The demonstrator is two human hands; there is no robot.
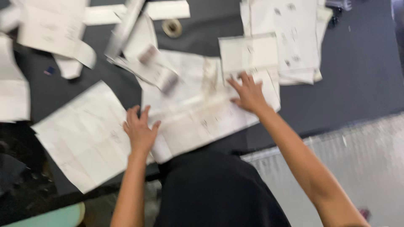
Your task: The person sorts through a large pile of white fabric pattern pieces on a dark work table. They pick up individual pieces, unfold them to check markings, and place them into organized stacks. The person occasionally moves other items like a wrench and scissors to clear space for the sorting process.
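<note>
Both my hands press flat on a large white paper pattern sheet [198, 113] that lies on a dark table [357, 75]. My left hand [139, 129] rests with fingers spread at the sheet's left edge, where it overlaps another big white sheet [84, 134]. Fingers apart, my right hand [248, 93] lies on the sheet's upper right part, just below a smaller folded white piece [248, 52]. Neither hand grips anything. The picture is blurred by motion.
More white paper pieces cover the table's far side: a stack [294, 33] at the upper right, strips and folded pieces [139, 46] at the upper middle, others at the left [12, 92]. A small tape roll [171, 27] lies at the top. A silvery quilted surface [357, 168] is at the lower right.
</note>
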